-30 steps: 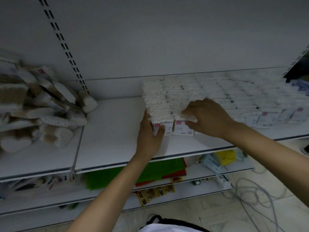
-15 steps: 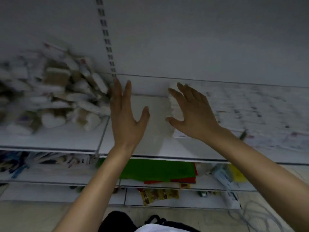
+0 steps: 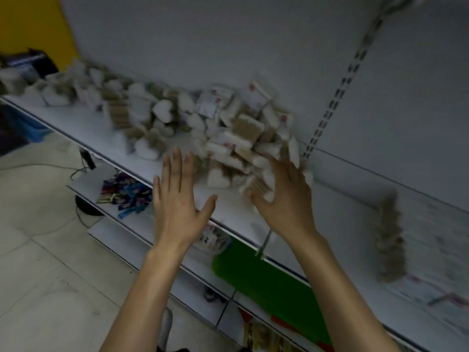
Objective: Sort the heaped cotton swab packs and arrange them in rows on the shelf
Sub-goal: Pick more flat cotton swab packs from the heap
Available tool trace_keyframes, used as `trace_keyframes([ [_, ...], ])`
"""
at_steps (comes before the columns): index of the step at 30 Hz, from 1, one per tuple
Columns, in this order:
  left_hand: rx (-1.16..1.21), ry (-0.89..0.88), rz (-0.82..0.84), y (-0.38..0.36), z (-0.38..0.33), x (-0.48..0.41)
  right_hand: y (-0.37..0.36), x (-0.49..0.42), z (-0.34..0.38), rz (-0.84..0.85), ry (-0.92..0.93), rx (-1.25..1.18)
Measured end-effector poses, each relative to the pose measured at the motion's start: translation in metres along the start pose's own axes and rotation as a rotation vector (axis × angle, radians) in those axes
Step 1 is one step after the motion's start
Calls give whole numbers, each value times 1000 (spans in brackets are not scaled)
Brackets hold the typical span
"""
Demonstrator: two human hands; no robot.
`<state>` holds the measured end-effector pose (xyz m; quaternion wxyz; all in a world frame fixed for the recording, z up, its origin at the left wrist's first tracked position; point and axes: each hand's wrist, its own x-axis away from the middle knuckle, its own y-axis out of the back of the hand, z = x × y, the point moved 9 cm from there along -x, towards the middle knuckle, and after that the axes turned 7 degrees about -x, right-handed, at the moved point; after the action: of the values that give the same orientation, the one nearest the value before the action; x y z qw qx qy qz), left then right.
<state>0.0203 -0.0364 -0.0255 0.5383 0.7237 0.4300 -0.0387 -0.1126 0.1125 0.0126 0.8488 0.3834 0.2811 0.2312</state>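
A long heap of cotton swab packs (image 3: 228, 133), white heart-shaped ones and tan square ones, lies jumbled along the white shelf (image 3: 101, 134). My left hand (image 3: 177, 199) hovers with straight fingers just in front of the heap, holding nothing. My right hand (image 3: 284, 196) reaches into the heap's right end, fingers spread against the packs there; motion blur hides whether it grips one. Far right, blurred rows of arranged packs (image 3: 390, 240) stand on the shelf.
A slotted upright (image 3: 327, 115) runs down the grey back wall right of the heap. Lower shelves carry a green sheet (image 3: 264, 275) and colourful small packets (image 3: 124, 194). Cables and a black stand base (image 3: 86, 207) lie on the tiled floor at left.
The view has swung left from the arranged rows to the heap. Both hands left the rows, opened, and moved left to the heap's right end.
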Motion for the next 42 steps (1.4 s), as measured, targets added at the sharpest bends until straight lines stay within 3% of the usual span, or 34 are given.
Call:
trace_keyframes([
  [6,7,40,184,-35,65,-27,-42,-41,46,-98,60,12],
  [9,24,-33,229,-49,76,-50,-61,-55,66,-165,109,73],
  [12,14,-137,342,-68,78,-72,-82,-76,76,-127,92,193],
  [18,-106,-242,243,-63,106,-119,-117,-112,69,-44,79,510],
  [22,-172,-299,239,-68,118,-132,-113,-113,68,-174,111,564],
  [29,69,-358,195,-55,109,-136,-93,-112,107,-348,72,130],
  [32,259,-451,248,-43,80,-136,-105,-117,129,-295,-150,-253],
  [35,376,-401,290,-38,87,-147,-135,-124,128,-107,-467,-755],
  [37,432,-397,263,-30,101,-154,-136,-127,114,-118,-563,-957],
  [38,474,-366,262,-28,111,-156,-129,-128,105,-184,-535,-918],
  [40,682,-130,317,-25,132,-156,-115,-136,93,-226,-347,-398],
  [42,1048,271,424,-38,153,-148,-142,-143,91,20,-204,139],
])
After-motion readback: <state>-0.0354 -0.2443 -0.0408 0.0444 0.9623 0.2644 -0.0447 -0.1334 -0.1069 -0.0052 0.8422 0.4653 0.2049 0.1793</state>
